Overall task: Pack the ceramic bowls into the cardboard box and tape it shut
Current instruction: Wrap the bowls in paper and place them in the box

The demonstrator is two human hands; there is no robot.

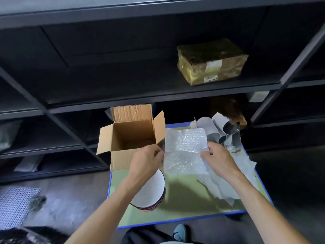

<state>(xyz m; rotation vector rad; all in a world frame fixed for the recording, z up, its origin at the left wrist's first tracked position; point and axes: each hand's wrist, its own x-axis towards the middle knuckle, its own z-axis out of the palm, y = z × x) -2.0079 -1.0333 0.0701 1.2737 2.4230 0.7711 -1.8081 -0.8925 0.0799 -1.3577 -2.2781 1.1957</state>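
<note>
- Nearest me, a grey shoe (179, 232) shows below the worktop (184, 199), on the near side of the cardboard box (130, 138) and to its right.
- A stack of ceramic bowls (153, 191), white inside with dark rims, sits on the worktop just on the near side of the box. My left forearm hides part of it.
- My left hand (146, 160) is in front of the box's near right corner, thumb and fingers pinching the left edge of a bubble wrap sheet (184, 150).
- My right hand (218, 155), well right of the box, pinches the sheet's right edge. The wrap is spread between both hands, just beside the box's right flap.
- Crumpled white paper (242, 173) lies right of the box, under my right forearm.
- The box stands upright at the worktop's far left corner, flaps open, brown inside showing.
- Rolled grey sheets (216, 127) lie right of the box, beyond the wrap.
- Farther back, above and right of the box, a film-wrapped parcel (211, 60) rests on a dark shelf (140, 92).
</note>
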